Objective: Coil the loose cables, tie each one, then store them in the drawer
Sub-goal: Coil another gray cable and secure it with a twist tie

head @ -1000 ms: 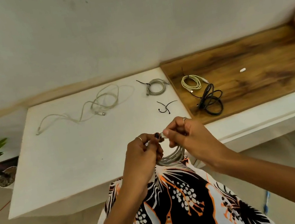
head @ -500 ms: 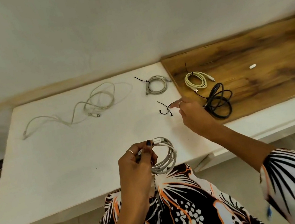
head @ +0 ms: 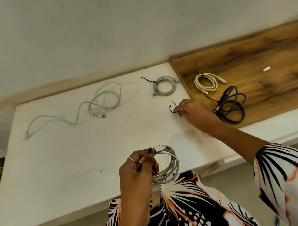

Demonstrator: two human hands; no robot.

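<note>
Coil held, tie being fetched.
Left hand (head: 138, 172) pinching white coil (head: 166, 164) bottom centre so loops don't spring; right hand (head: 191, 112) gripping black tie (head: 173, 108) centre-right (loose cable (head: 91, 106) upper left, uncoiled).

The white plug (head: 158, 148) on the held coiled cable (head: 170, 165) bears a logo too small to read.

My left hand (head: 140, 167) grips a coiled white cable (head: 168, 164) above the near edge of the white table (head: 70, 166), at six o'clock. My right hand (head: 194, 113) pinches a black tie (head: 173, 108) at two o'clock. A loose white cable (head: 91, 105) sprawls at eleven o'clock. A tied grey coil (head: 165, 88), a yellowish coil (head: 206, 82) and a black coil (head: 230, 106) lie toward one and two o'clock.
</note>
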